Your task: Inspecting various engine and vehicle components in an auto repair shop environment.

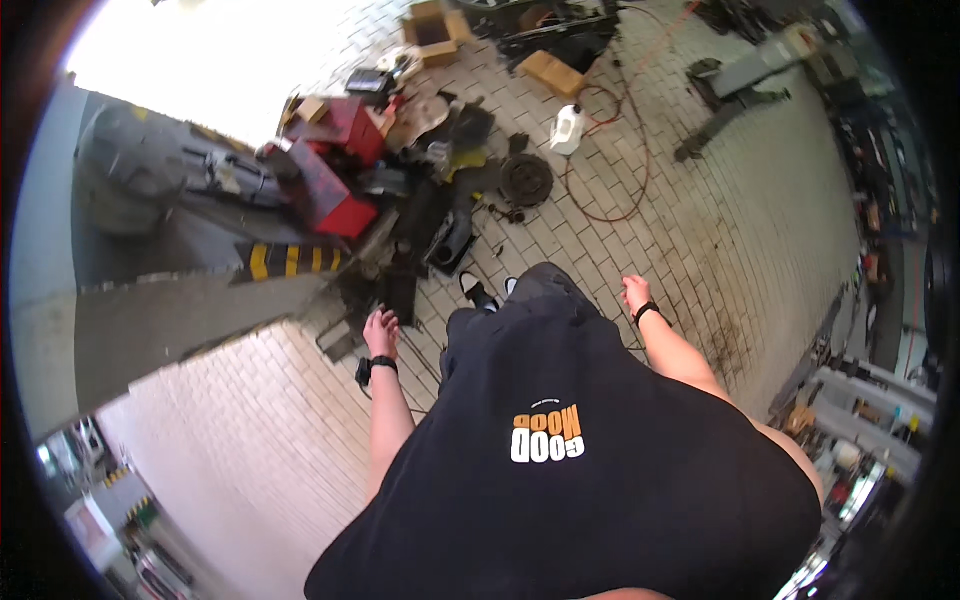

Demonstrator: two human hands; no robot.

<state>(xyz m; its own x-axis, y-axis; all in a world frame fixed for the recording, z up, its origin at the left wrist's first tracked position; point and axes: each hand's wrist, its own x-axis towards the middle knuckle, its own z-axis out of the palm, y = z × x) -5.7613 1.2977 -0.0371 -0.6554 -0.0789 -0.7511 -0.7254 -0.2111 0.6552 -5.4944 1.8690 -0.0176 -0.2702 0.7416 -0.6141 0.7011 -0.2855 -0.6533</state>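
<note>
- An open cardboard box (432, 32) is seen at the top of the view, its flaps spread; what lies inside cannot be made out.
- A second, lower cardboard carton (552, 73) is set on the tiles to its right, beside dark car parts (565, 38).
- A white jug (567, 130) is stood upright on the tiled floor (690, 215); its contents are hidden by its walls.
- Two red boxes (335, 190) are placed at the left of the heap, and a small carton (312, 108) is rested on the farther one.
- A dark rectangular part (402, 298) is found just beside the left hand (381, 330) — its fingers are loosely spread.
- The right hand (635, 293) is held over the tiles, well apart from the heap, with its fingers curled; whether anything is gripped cannot be told.
- A round dark disc (525, 183) is laid near the jug, at the right edge of the heap.
- The floor beyond the right hand is crossed by a looped red hose (648, 165).
- The way ahead of the shoes (478, 291) is partly blocked by the heap — the left side is bounded by a yellow-and-black striped edge (292, 261).
</note>
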